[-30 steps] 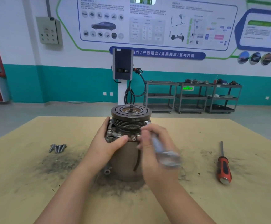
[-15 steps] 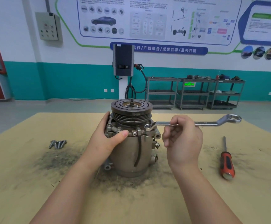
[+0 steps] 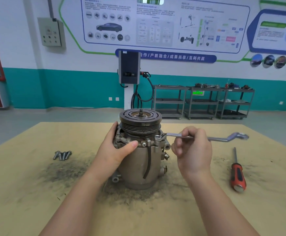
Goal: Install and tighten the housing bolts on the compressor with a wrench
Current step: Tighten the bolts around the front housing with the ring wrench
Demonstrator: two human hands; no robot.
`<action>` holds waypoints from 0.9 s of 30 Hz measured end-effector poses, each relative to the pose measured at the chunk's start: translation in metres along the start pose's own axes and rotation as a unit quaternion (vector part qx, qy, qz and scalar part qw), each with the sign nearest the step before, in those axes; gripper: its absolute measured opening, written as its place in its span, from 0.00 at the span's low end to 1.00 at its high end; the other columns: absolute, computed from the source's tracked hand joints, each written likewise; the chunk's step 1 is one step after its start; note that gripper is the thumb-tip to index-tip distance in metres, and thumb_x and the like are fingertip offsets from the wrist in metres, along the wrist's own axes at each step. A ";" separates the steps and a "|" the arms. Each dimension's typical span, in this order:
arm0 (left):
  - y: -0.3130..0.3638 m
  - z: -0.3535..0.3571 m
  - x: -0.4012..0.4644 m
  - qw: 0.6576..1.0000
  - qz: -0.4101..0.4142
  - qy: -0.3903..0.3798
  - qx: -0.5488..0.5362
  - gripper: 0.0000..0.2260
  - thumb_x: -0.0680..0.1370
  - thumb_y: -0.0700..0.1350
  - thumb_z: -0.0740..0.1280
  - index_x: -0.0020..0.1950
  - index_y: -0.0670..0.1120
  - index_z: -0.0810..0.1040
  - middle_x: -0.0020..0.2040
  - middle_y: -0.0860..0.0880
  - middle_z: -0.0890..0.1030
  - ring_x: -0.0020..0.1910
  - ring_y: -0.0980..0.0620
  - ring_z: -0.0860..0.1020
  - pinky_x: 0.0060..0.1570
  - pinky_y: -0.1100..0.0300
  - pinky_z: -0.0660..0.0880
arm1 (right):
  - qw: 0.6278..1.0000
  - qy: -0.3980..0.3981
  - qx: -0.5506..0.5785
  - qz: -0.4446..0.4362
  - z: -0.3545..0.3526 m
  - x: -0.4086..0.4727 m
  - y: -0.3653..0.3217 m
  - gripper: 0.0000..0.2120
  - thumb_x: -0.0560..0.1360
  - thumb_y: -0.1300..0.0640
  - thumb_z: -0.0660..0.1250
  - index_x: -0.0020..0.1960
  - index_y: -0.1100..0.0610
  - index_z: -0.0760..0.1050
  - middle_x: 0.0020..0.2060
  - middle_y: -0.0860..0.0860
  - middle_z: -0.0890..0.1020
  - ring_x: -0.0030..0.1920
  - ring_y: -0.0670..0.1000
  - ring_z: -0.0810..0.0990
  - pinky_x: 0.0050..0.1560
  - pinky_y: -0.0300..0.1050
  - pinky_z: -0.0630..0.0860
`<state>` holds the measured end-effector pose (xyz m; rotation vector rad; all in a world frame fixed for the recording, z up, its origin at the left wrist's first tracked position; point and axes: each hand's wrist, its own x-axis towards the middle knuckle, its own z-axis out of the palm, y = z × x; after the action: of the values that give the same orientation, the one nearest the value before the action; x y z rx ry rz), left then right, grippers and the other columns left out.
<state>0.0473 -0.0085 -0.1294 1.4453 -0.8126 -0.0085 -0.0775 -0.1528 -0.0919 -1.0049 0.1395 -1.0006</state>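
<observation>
The compressor (image 3: 138,167) stands upright on the table, its grooved pulley on top. My left hand (image 3: 116,149) grips the housing's upper left side, thumb across the front flange. A silver ring wrench (image 3: 222,138) lies level, pointing right, its ring end seated over a bolt (image 3: 158,137) at the flange's right front. My right hand (image 3: 192,149) holds the wrench shaft near its middle, fingers curled round it. Several loose bolts (image 3: 62,155) lie together on the table to the left.
A red-handled screwdriver (image 3: 237,174) lies on the table (image 3: 36,193) at the right. Dark grit is scattered around the compressor's base. Beyond the table stand metal shelf carts (image 3: 201,101) and a wall charger (image 3: 129,67).
A second ago my right hand was a blur in front of the compressor; the wrench has since swung out to the right. In the last half second the wrench stayed nearly still. My left hand kept its grip.
</observation>
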 end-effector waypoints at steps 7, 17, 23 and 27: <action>-0.002 0.000 0.001 1.000 -0.012 0.004 0.011 0.39 0.60 0.64 0.73 0.70 0.65 0.65 0.62 0.67 0.76 0.58 0.69 0.76 0.50 0.73 0.74 | 0.993 0.002 -0.119 -0.026 -0.003 0.004 -0.002 0.29 0.82 0.44 0.54 0.24 0.50 0.73 0.20 0.49 0.71 0.21 0.47 0.67 0.25 0.40 0.64; -0.009 -0.001 0.003 1.000 -0.020 0.004 -0.013 0.43 0.60 0.61 0.76 0.73 0.59 0.67 0.64 0.58 0.79 0.62 0.58 0.78 0.61 0.57 0.75 | 0.854 -0.072 -0.259 -0.446 0.010 -0.038 0.036 0.16 0.75 0.57 0.67 0.31 0.58 0.69 0.26 0.46 0.69 0.27 0.44 0.67 0.30 0.36 0.64; -0.007 0.001 0.008 0.999 -0.015 0.018 -0.024 0.42 0.54 0.58 0.77 0.68 0.60 0.69 0.58 0.61 0.81 0.59 0.61 0.79 0.60 0.63 0.75 | 0.849 -0.199 -0.309 -0.380 0.017 -0.043 0.042 0.06 0.73 0.60 0.68 0.48 0.55 0.82 0.44 0.44 0.83 0.43 0.39 0.80 0.48 0.31 0.74; -0.004 0.000 0.001 1.000 -0.018 0.003 -0.006 0.33 0.63 0.58 0.75 0.67 0.62 0.70 0.58 0.63 0.81 0.57 0.63 0.79 0.51 0.69 0.77 | 0.885 -0.172 -0.224 -0.370 0.011 -0.036 0.017 0.06 0.80 0.54 0.60 0.49 0.49 0.76 0.36 0.44 0.79 0.38 0.41 0.79 0.41 0.35 0.74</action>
<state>0.0493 -0.0096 -0.1323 1.4486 -0.7808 -0.0371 -0.0816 -0.1166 -0.1103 -1.7145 -0.3551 -1.4931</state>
